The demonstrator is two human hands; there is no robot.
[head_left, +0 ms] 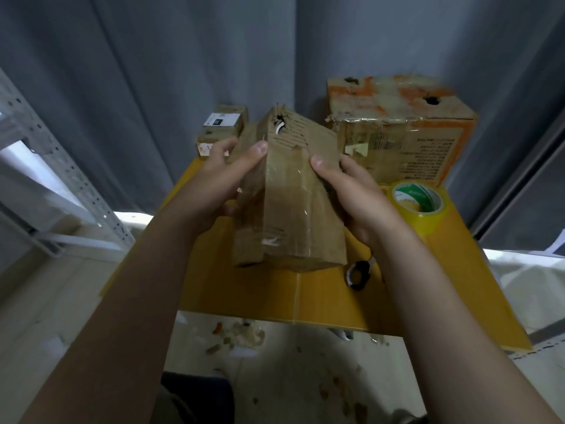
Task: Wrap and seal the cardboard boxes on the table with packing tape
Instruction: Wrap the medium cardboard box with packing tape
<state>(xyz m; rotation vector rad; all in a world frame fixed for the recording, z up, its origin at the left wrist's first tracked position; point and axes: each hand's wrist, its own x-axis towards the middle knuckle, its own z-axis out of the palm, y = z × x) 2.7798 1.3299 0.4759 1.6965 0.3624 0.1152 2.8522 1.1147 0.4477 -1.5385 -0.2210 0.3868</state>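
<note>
Dim, soft focus throughout; wide-angle bending at edges; bluish cast

One head-worn view (wide-angle) looks forward and down, close over the yellow table (321, 301) — grey curtain (153, 71) behind.

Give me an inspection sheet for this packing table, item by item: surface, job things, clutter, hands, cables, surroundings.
Surface: yellow table, seam down its middle.
Job's things: taped cardboard box held tilted over the table; large box back right; small boxes back left; tape roll on the right.
Clutter: scissors beside the right wrist; scraps on the floor.
Grippers: left hand and right hand grip the held box's sides.
Cables: nothing seen.
Surroundings: grey curtain behind; metal shelving on the left.
</note>
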